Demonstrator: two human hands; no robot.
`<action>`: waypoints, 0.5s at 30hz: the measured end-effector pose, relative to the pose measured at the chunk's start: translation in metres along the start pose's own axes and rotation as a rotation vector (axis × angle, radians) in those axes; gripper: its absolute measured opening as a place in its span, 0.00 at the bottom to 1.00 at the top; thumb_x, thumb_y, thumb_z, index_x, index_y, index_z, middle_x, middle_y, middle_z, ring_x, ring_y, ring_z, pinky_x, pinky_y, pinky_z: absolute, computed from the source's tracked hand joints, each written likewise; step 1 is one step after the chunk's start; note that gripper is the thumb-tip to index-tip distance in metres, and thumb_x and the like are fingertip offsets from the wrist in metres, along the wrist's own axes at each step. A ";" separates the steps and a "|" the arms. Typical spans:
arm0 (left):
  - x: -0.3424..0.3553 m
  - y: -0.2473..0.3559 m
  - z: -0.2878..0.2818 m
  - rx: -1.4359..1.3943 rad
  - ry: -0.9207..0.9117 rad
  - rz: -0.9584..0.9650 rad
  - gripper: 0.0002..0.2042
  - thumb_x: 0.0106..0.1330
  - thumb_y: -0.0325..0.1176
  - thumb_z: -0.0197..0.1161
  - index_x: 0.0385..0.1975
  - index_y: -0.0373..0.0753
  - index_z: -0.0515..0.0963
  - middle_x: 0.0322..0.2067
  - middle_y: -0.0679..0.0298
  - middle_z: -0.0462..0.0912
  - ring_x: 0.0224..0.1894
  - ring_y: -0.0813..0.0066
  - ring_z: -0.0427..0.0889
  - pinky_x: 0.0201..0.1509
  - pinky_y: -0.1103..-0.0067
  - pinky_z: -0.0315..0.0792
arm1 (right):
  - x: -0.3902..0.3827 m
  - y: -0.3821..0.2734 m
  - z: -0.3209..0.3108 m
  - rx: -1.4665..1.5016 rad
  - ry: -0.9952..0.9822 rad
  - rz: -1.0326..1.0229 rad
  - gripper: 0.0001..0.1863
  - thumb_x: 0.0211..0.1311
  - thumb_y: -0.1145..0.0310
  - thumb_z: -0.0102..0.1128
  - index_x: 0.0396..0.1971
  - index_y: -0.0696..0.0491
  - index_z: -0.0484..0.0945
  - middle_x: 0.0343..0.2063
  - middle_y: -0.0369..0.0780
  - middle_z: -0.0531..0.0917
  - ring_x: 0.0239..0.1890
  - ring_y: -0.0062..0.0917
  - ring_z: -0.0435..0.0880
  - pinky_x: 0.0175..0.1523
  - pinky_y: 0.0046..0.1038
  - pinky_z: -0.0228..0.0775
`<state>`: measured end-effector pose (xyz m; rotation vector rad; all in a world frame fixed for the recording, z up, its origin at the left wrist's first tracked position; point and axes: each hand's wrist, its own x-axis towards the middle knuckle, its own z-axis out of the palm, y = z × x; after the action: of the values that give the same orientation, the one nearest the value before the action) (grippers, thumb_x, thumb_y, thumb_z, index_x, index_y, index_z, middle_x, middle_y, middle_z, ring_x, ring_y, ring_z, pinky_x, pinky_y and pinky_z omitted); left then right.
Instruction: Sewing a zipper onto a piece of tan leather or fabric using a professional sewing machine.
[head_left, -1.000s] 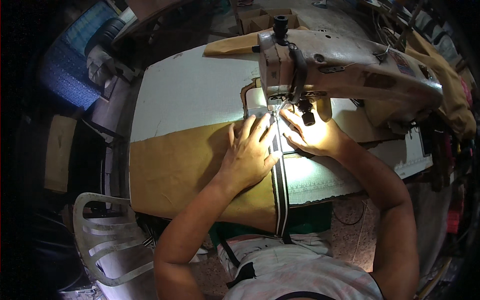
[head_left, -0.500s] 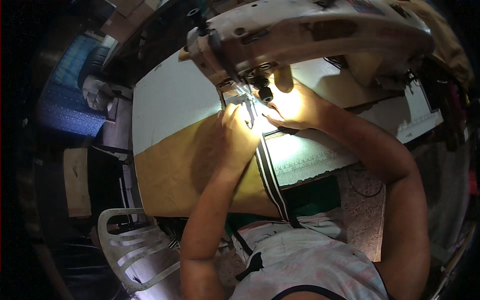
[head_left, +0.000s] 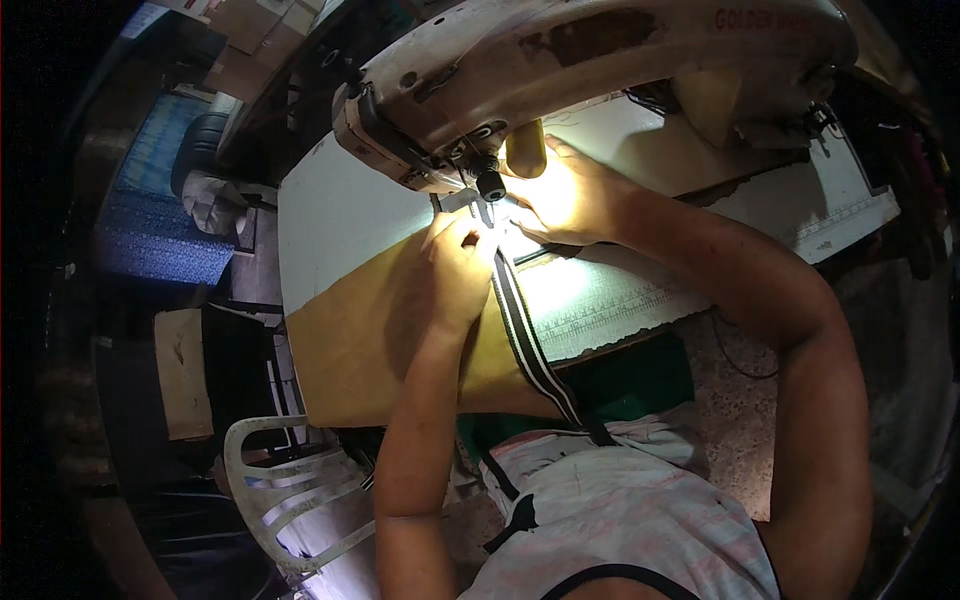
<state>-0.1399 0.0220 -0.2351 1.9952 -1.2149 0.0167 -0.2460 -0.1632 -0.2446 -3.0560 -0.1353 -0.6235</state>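
Observation:
A worn industrial sewing machine (head_left: 530,65) stands over a white worktable (head_left: 340,210), its lamp brightly lighting the needle area (head_left: 484,208). Tan fabric (head_left: 365,330) covers the table's near left part. A black-and-white striped tape (head_left: 525,340) runs from under the needle to the table's front edge. My left hand (head_left: 460,270) is pinched on that tape just in front of the needle, fingers bent. My right hand (head_left: 565,200) rests right of the needle, fingers apart on the work, partly washed out by glare and hidden behind the machine's fittings.
A plastic chair (head_left: 255,435) stands at lower left, below a dark piece of furniture with a cardboard panel (head_left: 180,370). Blue patterned material (head_left: 160,250) and a black roll-like item lie beyond the table's left side. Cardboard boxes (head_left: 255,30) are at upper left.
The view has shifted, so the machine sits higher and further left in it. My left hand's fingers have bent from lying spread to a pinch at the tape.

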 end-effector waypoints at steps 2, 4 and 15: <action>-0.003 0.000 0.003 0.007 0.019 0.028 0.08 0.56 0.26 0.70 0.30 0.30 0.80 0.31 0.57 0.79 0.34 0.68 0.79 0.41 0.75 0.73 | 0.000 0.001 -0.001 -0.014 0.017 -0.014 0.31 0.63 0.50 0.57 0.61 0.54 0.74 0.58 0.41 0.78 0.61 0.33 0.74 0.65 0.50 0.62; -0.006 0.000 0.006 -0.015 0.072 0.122 0.06 0.57 0.24 0.69 0.32 0.31 0.80 0.33 0.57 0.79 0.37 0.66 0.80 0.45 0.74 0.74 | -0.001 0.002 -0.001 0.011 -0.011 -0.023 0.32 0.62 0.50 0.58 0.61 0.54 0.74 0.58 0.42 0.78 0.61 0.32 0.74 0.63 0.49 0.63; -0.031 0.011 -0.001 0.307 -0.046 0.209 0.15 0.62 0.36 0.64 0.47 0.36 0.83 0.52 0.55 0.81 0.56 0.57 0.76 0.61 0.63 0.67 | -0.001 0.000 -0.010 0.031 -0.088 0.047 0.33 0.62 0.50 0.57 0.61 0.56 0.72 0.60 0.47 0.76 0.62 0.37 0.75 0.65 0.48 0.62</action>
<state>-0.1649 0.0428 -0.2399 2.1257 -1.5217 0.2777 -0.2504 -0.1640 -0.2355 -3.0472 -0.0741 -0.4793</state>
